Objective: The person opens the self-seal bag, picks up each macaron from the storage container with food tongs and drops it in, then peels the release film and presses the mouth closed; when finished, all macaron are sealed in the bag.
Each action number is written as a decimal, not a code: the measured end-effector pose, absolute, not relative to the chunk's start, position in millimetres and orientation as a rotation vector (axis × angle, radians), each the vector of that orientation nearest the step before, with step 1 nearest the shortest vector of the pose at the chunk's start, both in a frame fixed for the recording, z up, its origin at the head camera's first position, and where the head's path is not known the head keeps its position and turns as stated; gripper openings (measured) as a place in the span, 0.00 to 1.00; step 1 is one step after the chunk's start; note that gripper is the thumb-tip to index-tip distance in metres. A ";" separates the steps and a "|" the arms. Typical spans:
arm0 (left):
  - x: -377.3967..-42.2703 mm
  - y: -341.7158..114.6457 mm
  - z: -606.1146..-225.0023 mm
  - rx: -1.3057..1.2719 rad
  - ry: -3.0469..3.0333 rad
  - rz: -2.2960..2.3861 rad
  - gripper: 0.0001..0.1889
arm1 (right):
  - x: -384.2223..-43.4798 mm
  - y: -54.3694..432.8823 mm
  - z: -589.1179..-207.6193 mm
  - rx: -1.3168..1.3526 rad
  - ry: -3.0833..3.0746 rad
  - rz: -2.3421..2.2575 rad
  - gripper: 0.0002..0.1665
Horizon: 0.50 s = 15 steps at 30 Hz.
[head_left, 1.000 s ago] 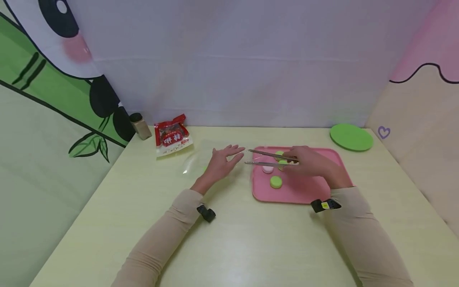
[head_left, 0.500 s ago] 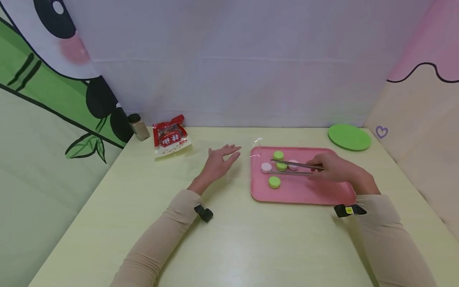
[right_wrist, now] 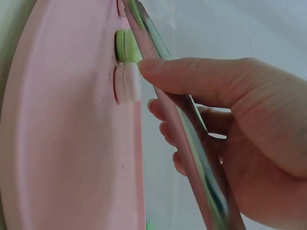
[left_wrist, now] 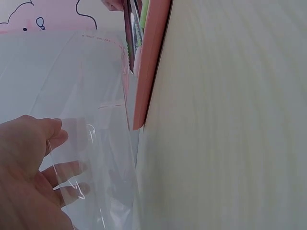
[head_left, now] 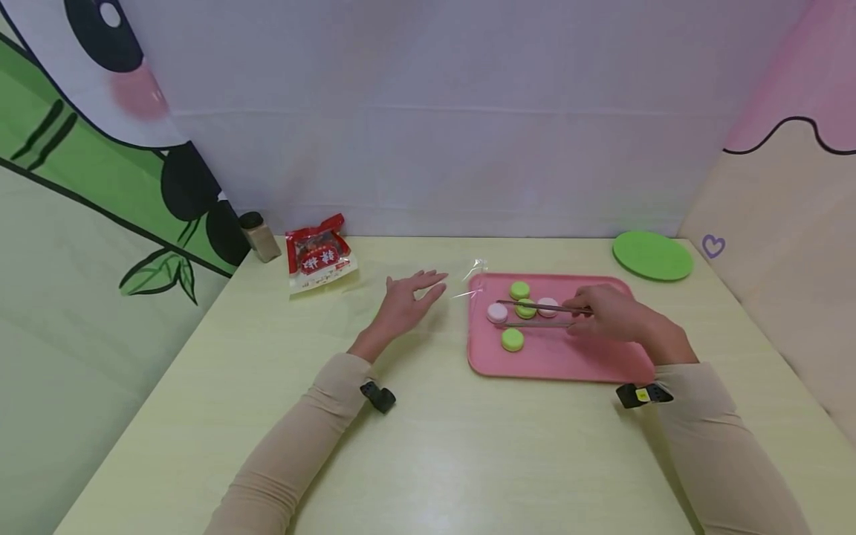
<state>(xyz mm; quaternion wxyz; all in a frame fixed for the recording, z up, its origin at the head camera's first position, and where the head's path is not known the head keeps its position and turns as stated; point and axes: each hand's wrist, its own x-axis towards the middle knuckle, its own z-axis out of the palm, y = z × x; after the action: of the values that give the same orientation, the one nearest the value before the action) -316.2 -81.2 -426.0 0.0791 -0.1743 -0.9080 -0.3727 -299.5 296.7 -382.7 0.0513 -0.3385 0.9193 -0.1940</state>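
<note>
Metal tongs (right_wrist: 190,132) clamped in the right hand (head_left: 610,318), pointing left over macarons (head_left: 513,340) on the pink tray (head_left: 488,360). Left of the tray: left hand (head_left: 404,303) outstretched, fingers apart, touching clear plastic (left_wrist: 105,143).

Five macarons (head_left: 512,340) lie on the left half of the tray (head_left: 575,364), on the counter (head_left: 428,461). Tongs (right_wrist: 189,139) extend over the tray from the right hand (head_left: 611,312). Left of it, the left hand (head_left: 403,303) holds a bag (left_wrist: 103,143). Behind: jar (head_left: 261,237), packet (head_left: 319,254), far right, plate (head_left: 653,255).
</note>
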 end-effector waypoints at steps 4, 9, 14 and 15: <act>-316.3 -81.0 -425.6 -0.516 -2.719 -1.119 0.22 | -300.9 298.0 -384.6 -1.023 2.797 -0.601 0.20; -317.0 -80.6 -426.1 -0.515 -2.709 -1.137 0.22 | -300.1 302.9 -380.3 -1.049 2.780 -0.637 0.20; -317.0 -81.7 -427.6 -0.525 -2.695 -1.152 0.22 | -298.2 289.9 -374.0 -1.094 2.793 -0.718 0.18; -316.5 -81.7 -427.6 -0.529 -2.694 -1.149 0.22 | -298.5 283.8 -374.1 -1.098 2.799 -0.716 0.18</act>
<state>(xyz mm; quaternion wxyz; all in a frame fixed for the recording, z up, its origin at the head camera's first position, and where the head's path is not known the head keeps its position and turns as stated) -316.5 -81.7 -427.6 0.0827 -0.1771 -0.9021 -0.3847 -298.5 283.8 -374.1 0.0254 -0.3551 0.9053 -0.2316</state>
